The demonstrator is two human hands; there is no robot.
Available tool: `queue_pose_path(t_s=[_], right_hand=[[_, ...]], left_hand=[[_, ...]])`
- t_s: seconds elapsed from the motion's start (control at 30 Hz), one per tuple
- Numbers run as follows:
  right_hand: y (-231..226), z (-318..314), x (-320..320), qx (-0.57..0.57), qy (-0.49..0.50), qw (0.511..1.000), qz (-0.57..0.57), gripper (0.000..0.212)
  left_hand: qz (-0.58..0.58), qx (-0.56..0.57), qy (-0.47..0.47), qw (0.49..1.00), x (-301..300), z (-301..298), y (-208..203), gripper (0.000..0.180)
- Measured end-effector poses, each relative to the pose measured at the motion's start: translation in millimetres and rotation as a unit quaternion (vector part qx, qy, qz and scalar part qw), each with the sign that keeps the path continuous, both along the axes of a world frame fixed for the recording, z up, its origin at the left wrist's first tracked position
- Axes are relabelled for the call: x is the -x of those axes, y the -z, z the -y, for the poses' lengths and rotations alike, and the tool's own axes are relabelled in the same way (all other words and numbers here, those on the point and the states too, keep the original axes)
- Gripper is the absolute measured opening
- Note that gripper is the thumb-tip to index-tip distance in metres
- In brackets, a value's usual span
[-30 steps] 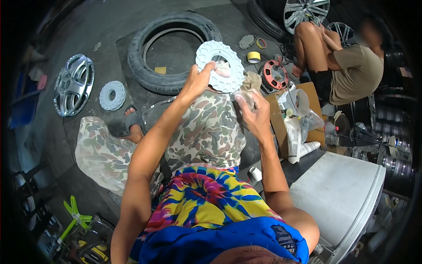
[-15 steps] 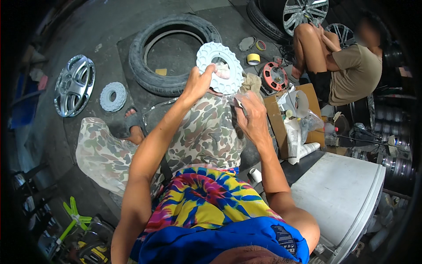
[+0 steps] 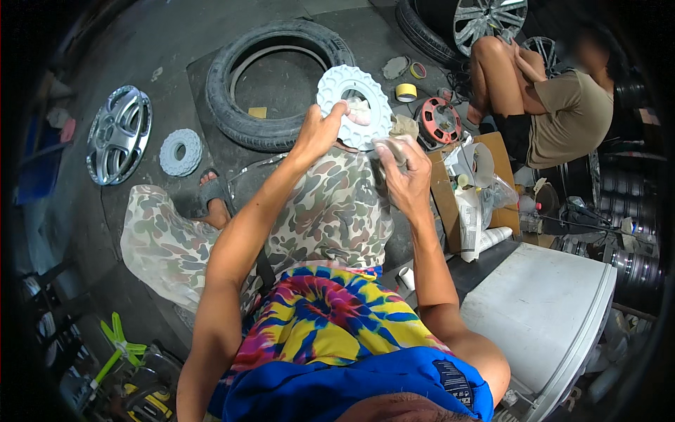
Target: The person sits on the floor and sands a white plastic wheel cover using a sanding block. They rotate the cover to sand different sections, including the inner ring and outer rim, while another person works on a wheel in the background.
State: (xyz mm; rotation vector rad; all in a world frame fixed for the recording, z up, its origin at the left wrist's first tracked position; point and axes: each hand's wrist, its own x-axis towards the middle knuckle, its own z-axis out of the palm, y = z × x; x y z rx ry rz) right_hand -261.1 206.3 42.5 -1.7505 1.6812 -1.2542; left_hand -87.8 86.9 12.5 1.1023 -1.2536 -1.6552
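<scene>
A: Observation. The person is sitting on the floor, and the left hand (image 3: 318, 133) is gripping the pale grey, scallop-edged plastic ring (image 3: 355, 105) by its lower left rim, thumb over the front face. The ring is being held up in the air above the camouflage-trousered knee (image 3: 337, 204), face towards the camera.

B: And the right hand (image 3: 402, 172)?

A: It is closed around a small crumpled grey pad, possibly abrasive paper or cloth (image 3: 394, 146); the material cannot be told. The pad is sitting just below the ring's lower right edge, touching or nearly so.

B: Judgement on technique?

A: The person is apparently rubbing the ring's surface. To do it well, the left hand should be pinching firmly so the ring is not twisting, and turning it bit by bit so each scallop is getting equal passes. Light, even pressure seems wise; the teeth look thin.

B: Surroundings?

A: A black rubber tyre (image 3: 281, 77) is lying on the floor beyond the ring, a second grey ring (image 3: 181, 151) is resting beside a silver hubcap (image 3: 118, 133) at left, and another person (image 3: 555, 105) is sitting at upper right.
</scene>
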Motion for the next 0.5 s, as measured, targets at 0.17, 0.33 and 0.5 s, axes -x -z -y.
queue_pose_path(t_s=[0.17, 0.33, 0.5], right_hand=[[10.6, 20.4, -8.8, 0.073, -0.055, 0.990, -0.104, 0.009], [-4.4, 25.8, 0.8, -0.076, -0.100, 0.992, -0.027, 0.012], [-2.1, 33.5, 12.1, 0.084, -0.154, 0.954, -0.243, 0.035]], left_hand=[[0.014, -0.021, 0.005, 1.000, -0.6, 7.1, 21.8, 0.048], [0.050, 0.040, 0.000, 0.998, -2.2, 9.0, 30.9, 0.044], [0.052, 0.011, 0.038, 0.998, -3.3, 16.7, 34.2, 0.042]])
